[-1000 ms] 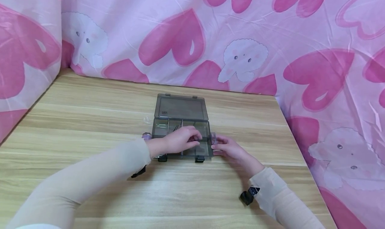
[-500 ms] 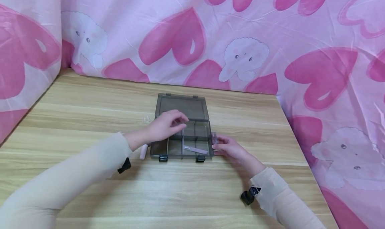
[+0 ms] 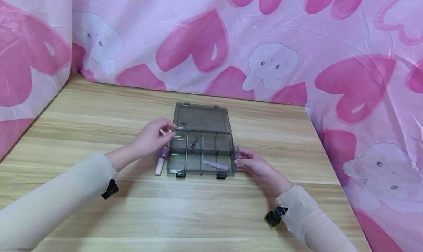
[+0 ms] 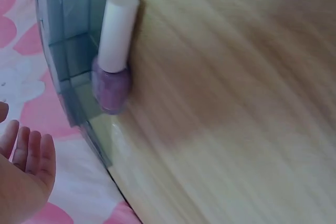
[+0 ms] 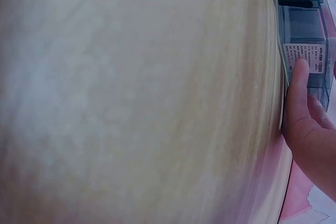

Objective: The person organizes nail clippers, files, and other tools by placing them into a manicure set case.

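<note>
A smoky see-through divided box [image 3: 178, 162] lies with its lid [image 3: 202, 119] folded back. My left hand [image 3: 150, 137], fingers loosely bent and holding nothing, hovers by the box's upper left corner. Under it, beside the box, a nail polish bottle [image 3: 163, 153] with purple polish and a white cap lies on its side. Straight fingers of my right hand [image 3: 253, 164] touch the box's right wall; the right wrist view has one fingertip on a printed label [image 5: 315, 59]. A lilac strip with a pale end [image 3: 216, 165] and a slim dark tool [image 3: 194, 143] lie in separate compartments.
A small clear purplish piece [image 3: 237, 152] stands at the box's right side, partly behind my right fingers. Two black latches [image 3: 221, 175] stick out at the box's front edge. A pink heart-patterned cloth [image 3: 271, 31] hangs behind the wooden table [image 3: 185, 211].
My left hand has moved left from above the right compartments to beside the box. The lilac strip and the nail polish bottle have come into sight. My right hand stays against the box.
</note>
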